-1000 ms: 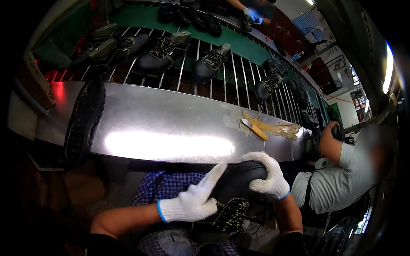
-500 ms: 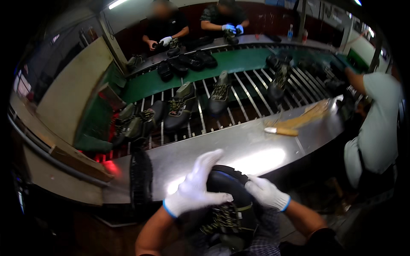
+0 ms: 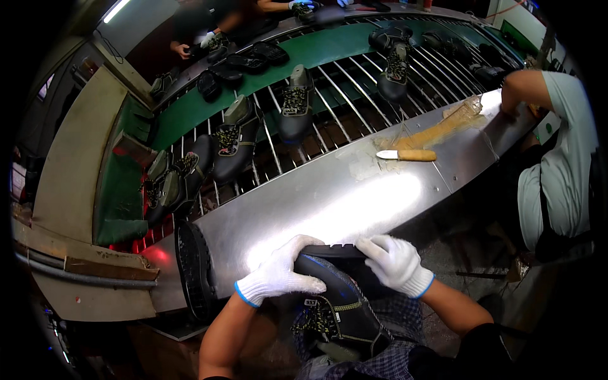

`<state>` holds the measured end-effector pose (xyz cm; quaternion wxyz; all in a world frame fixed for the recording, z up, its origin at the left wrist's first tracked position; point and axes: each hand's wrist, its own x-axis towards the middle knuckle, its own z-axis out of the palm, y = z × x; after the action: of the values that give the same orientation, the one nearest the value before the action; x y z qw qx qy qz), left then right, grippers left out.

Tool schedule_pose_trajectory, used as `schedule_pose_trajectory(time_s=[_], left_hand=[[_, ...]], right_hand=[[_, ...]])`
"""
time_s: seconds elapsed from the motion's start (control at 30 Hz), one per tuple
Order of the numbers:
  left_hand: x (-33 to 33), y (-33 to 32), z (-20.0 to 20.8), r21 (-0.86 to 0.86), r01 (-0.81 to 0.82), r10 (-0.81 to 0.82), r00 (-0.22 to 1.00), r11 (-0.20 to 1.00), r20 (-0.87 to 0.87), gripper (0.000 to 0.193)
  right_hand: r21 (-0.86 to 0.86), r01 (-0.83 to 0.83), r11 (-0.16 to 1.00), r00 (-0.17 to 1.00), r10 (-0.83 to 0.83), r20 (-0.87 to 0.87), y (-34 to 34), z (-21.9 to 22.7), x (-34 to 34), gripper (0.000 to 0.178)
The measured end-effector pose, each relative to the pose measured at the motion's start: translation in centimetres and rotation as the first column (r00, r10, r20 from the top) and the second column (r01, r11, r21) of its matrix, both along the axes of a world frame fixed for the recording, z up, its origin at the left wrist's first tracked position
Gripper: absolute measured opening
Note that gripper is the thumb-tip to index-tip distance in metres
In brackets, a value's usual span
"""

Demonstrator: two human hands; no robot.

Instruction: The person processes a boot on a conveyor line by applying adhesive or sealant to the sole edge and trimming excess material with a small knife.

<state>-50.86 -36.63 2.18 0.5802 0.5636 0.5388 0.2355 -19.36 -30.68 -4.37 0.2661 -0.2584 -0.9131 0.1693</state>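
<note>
A black work shoe (image 3: 345, 307) with patterned yellow-and-black laces lies tilted against my lap, toe pointing away. Along its toe runs a thick black treaded sole (image 3: 335, 251). My left hand (image 3: 278, 275), in a white knit glove with blue cuff, grips the toe on its left side, thumb over the upper. The gloved right hand (image 3: 399, 266) is closed on the sole's edge at the right, fingertips pressed to the rim. Close to my left forearm a loose black sole (image 3: 193, 269) stands at the metal bench's near left edge.
A wooden-handled knife (image 3: 408, 155) rests on the metal bench (image 3: 297, 221) beside brown sheet material (image 3: 443, 130). Behind it, several shoes, including a black shoe (image 3: 296, 107), stand on a rod conveyor. A person in a light shirt (image 3: 563, 164) works at the right; others work across the line.
The shoe in my hands has turned, showing more of its side and its sole edge. My right hand has shifted up along the rim. The view has tilted down.
</note>
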Motion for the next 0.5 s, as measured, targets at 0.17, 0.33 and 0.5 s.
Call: schedule_pose_trajectory(time_s=[0.17,0.33,0.5], left_hand=[[-0.3,0.6,0.6,0.027,0.053,-0.049,0.992,0.998,-0.116,0.098],[-0.8,0.1,0.2,0.123,0.05,-0.033,0.99,0.991,-0.135,0.093],[-1.3,-1.0,-1.2,0.277,0.042,-0.014,0.995,0.96,-0.102,0.085]], right_hand=[[-0.244,-0.006,0.97,0.996,0.027,0.085,2.1,2.8,-5.6,0.042],[-0.506,-0.05,0.861,0.987,0.122,0.109,3.0,2.6,-6.9,0.035],[-0.402,0.119,0.908,0.989,-0.073,0.128,-3.2,10.3,-4.6,0.031]])
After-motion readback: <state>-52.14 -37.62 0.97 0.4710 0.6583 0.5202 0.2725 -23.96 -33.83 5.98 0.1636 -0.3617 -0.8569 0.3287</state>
